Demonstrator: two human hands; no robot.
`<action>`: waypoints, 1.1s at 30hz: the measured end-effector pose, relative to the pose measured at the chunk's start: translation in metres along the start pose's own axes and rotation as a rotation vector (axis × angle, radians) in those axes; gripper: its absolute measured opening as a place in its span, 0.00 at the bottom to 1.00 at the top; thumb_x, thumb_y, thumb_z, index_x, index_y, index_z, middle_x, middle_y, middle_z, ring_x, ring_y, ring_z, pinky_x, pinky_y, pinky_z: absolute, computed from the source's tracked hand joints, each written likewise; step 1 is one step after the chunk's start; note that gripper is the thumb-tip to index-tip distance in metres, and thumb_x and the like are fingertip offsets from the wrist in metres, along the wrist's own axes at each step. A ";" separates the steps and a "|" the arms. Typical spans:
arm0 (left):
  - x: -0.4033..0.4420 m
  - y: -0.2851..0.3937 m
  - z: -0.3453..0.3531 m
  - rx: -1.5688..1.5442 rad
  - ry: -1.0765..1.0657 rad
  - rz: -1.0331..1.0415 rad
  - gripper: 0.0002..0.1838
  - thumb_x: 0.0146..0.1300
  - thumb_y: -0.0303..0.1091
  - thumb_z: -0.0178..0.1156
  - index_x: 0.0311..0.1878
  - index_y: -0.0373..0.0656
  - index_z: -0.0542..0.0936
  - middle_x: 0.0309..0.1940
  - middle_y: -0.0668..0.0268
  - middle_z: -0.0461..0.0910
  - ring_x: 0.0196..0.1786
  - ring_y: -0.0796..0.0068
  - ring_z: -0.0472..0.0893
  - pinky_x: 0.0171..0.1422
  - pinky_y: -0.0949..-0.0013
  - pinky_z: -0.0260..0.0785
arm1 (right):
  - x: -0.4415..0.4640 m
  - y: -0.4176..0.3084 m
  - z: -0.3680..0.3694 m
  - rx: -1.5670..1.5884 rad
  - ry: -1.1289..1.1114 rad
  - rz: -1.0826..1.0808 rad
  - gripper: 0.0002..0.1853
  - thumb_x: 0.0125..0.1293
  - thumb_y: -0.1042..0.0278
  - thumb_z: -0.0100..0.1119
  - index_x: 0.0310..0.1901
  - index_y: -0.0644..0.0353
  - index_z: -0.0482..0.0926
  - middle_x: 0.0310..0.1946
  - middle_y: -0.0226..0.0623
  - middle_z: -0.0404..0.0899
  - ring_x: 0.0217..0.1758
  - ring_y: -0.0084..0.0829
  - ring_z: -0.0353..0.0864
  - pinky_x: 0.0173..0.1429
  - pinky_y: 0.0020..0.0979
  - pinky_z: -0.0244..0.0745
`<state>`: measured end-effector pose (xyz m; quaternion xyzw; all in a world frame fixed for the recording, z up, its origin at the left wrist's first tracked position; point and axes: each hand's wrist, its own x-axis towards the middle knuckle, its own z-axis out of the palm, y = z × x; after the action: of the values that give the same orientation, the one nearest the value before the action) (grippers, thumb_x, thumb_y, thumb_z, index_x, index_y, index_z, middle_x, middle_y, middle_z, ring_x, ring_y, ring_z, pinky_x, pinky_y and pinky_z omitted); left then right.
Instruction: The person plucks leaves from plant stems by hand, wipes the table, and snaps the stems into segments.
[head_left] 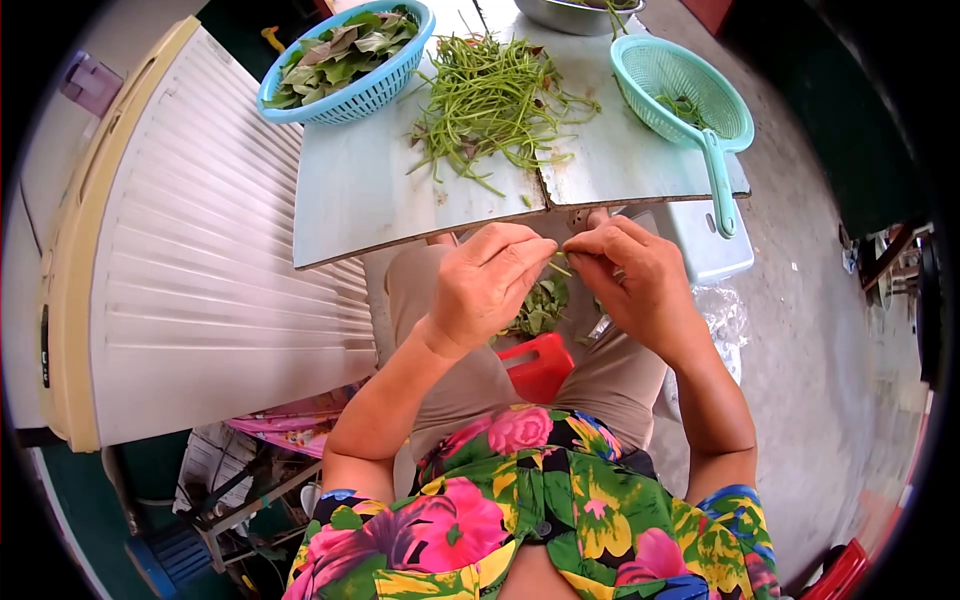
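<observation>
My left hand [492,283] and my right hand [632,278] meet fingertip to fingertip just off the near edge of the table [370,205]. Both are pinched on a thin green stem [559,268], which shows between them. Beyond them on the table lies a loose pile of green stems [490,100]. A blue basket [375,98] at the back left holds broad leaves [345,55]. At the right edge sits a turquoise strainer [735,95] with a few green bits inside, its handle pointing toward me.
A metal bowl [575,17] stands at the table's far side. Below my hands are leaves [541,308] and a red plastic object [540,368] between my legs. A white ribbed panel [230,250] stands at the left, and a white box [708,248] under the table's right side.
</observation>
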<state>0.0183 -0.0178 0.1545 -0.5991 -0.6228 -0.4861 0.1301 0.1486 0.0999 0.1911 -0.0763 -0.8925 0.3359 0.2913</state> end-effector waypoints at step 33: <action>-0.004 0.081 -0.050 -0.173 -0.092 -0.175 0.06 0.46 0.20 0.61 0.29 0.38 0.78 0.23 0.65 0.74 0.21 0.75 0.73 0.24 0.75 0.65 | -0.030 -0.056 -0.033 0.511 -0.252 0.279 0.06 0.59 0.70 0.54 0.30 0.64 0.73 0.20 0.24 0.70 0.22 0.11 0.65 0.24 0.18 0.62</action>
<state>0.0690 -0.0737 0.2130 -0.5731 -0.6339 -0.5193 0.0063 0.1951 0.0658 0.2328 -0.0803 -0.7892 0.5927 0.1395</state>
